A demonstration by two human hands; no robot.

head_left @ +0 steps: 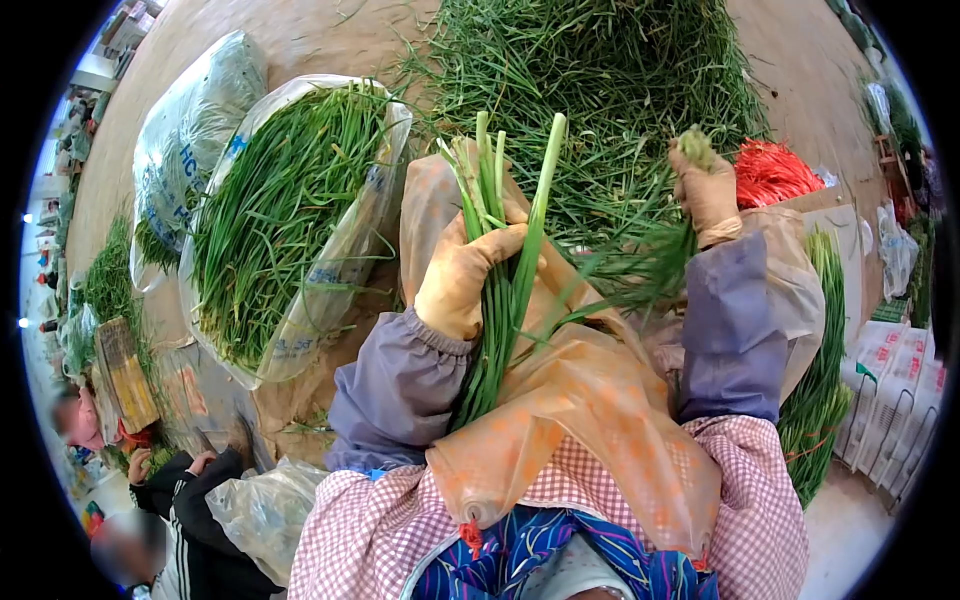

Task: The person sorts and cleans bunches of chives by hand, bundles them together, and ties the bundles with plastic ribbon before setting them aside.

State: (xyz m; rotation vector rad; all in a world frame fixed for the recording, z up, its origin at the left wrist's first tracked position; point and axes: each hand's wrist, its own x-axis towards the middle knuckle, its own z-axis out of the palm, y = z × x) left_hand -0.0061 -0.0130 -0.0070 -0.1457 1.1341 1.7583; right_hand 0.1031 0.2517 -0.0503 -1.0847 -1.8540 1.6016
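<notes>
My left hand [465,275], in a pale glove, is wrapped round a small bunch of long green stalks [492,340] that look like garlic chives. Their pale stem ends point up above the fist, and one thicker stalk leans right. Raised at the right, my gloved right hand [706,190] grips another handful of chives [660,262]. Its stem ends stick out above the fingers, while the leaves trail down to the left, blurred by motion. Beneath both hands an orange-tinted plastic apron [570,400] covers my lap.
A large heap of loose greens [590,80] lies ahead. To the left are an opened bag of chives [290,220] and a full plastic bag [190,140]. Red ties [778,172], bundled chives [815,400] and white crates [890,400] are at right. Another person [190,530] works lower left.
</notes>
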